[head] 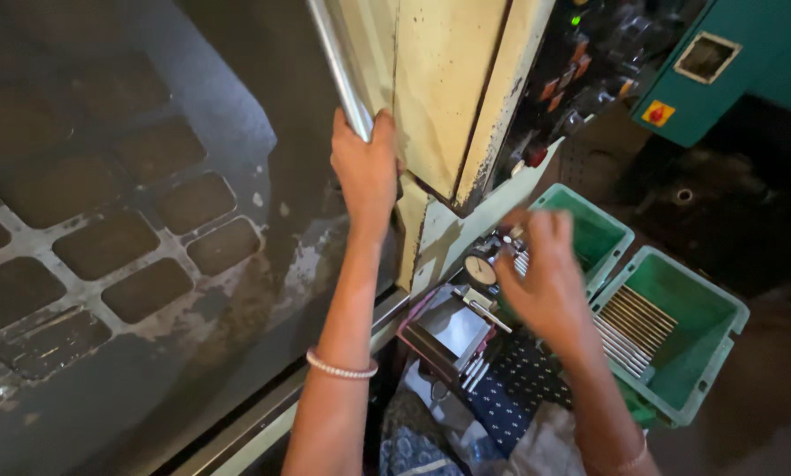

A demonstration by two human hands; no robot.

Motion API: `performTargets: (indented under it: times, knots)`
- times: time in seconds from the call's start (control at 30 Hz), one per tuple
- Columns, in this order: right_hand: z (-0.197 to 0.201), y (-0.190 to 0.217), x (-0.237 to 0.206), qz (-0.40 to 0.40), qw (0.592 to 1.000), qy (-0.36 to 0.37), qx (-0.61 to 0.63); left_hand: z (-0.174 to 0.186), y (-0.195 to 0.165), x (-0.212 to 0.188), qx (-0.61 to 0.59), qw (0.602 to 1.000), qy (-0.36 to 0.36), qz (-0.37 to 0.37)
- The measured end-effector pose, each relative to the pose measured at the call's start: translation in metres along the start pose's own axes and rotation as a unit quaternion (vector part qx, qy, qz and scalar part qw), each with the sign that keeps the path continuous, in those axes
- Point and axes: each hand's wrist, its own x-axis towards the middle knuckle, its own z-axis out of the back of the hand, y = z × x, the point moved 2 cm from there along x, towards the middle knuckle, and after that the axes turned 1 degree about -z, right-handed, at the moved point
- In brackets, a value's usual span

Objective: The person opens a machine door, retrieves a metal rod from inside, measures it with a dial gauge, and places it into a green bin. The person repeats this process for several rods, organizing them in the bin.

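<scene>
**Left hand on the door handle, right hand over the gauge**

Dim and grimy, the workshop floor spreads dark beneath me, with a cream machine cabinet point(448, 97) standing in front and a large sliding door panel point(122, 247) with rows of dark window squares to my left.

My left hand point(364, 172) is raised and clamped around the lower end of a shiny metal bar handle point(338, 70) that runs up the edge of the cabinet; thumb on one side, fingers wrapped on the other. A beaded bracelet point(341, 368) sits on that forearm.

My right hand point(545, 273) hovers lower and to the right, fingers loosely spread and blurred, so I cannot tell whether it grips anything; it may be just touching something small near the fingertips. Just beside it, to the left, lies a round dial gauge point(481, 270), and below that a small open box point(444, 330) with a pale lining and a metal tool across it.

Further right stand two green plastic bins. The nearer bin point(602, 234) lies partly behind my right hand; the outer bin point(713, 353) holds a row of thin metal rods point(633, 326) laid side by side. Above them, the machine's control panel point(580, 70) shows coloured buttons and a green light, next to a teal housing point(721, 70). Patterned dark fabric point(510, 388) covers my lap below the box.
</scene>
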Motion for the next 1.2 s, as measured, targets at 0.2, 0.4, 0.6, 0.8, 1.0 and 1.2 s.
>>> performTargets:
  times: [0.2,0.4,0.6,0.8,1.0,1.2]
  knots:
    - [-0.068,-0.027,-0.063,-0.047,0.962,0.245,0.115,-0.017,0.015,0.011,-0.013,1.000,0.007,-0.010]
    - [-0.150,-0.089,-0.105,-0.241,0.933,0.127,0.237,-0.017,0.029,0.015,-0.024,0.999,0.005,-0.023]
    - [-0.194,-0.127,-0.131,-0.199,0.924,0.031,0.325,-0.013,0.035,0.015,-0.041,0.999,0.008,-0.032]
    - [-0.214,-0.139,-0.140,-0.208,0.935,0.091,0.272,-0.010,0.037,0.018,-0.022,1.000,0.002,-0.014]
    - [-0.209,-0.123,-0.152,-0.274,0.930,0.097,0.227,-0.008,0.039,0.021,-0.020,0.999,-0.007,-0.033]
    - [-0.204,-0.114,-0.153,-0.272,0.935,0.078,0.214,-0.007,0.042,0.022,-0.001,1.000,-0.003,-0.015]
